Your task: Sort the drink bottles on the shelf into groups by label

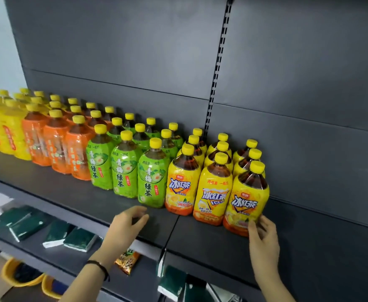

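Note:
Rows of yellow-capped drink bottles stand on a dark grey shelf (200,240). From left to right I see plain yellow-label bottles (10,136), orange-label bottles (56,144), green-label bottles (124,171) and yellow iced-tea bottles (213,192). My right hand (262,236) has its fingers spread against the lower right side of the front right iced-tea bottle (245,199), touching it without closing around it. My left hand (127,223) hovers open over the bare shelf front, just below the green-label bottles, holding nothing.
The shelf's right part beyond the iced-tea bottles is bare. A slotted upright (216,68) runs up the back panel. On the lower shelf lie several dark green packets (78,239) and an orange snack packet (127,261). Yellow tubs (15,275) sit on the floor at lower left.

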Motion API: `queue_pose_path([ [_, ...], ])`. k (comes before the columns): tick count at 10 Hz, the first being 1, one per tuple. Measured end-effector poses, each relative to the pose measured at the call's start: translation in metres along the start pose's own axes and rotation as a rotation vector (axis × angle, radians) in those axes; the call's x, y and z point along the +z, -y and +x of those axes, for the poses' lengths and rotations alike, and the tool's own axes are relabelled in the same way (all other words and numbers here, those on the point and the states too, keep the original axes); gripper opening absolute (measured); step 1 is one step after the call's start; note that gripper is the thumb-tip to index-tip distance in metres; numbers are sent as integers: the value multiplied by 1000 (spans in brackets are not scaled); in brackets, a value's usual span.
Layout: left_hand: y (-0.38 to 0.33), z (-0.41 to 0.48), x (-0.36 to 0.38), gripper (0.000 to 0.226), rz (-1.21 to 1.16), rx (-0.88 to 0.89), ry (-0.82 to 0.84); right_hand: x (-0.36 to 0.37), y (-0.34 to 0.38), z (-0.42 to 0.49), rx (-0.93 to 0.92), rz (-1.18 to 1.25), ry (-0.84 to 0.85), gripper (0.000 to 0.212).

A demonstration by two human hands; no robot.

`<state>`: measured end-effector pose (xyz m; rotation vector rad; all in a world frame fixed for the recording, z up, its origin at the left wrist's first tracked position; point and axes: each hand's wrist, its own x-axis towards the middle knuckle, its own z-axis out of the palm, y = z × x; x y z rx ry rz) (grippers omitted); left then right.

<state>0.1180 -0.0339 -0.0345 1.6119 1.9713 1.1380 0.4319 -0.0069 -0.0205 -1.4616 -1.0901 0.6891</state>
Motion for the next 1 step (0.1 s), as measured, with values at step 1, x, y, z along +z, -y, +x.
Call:
queue_pose_path([
  [1,13,-19,-13,20,-63,39,28,1,3,-18,-5,-73,18,39],
])
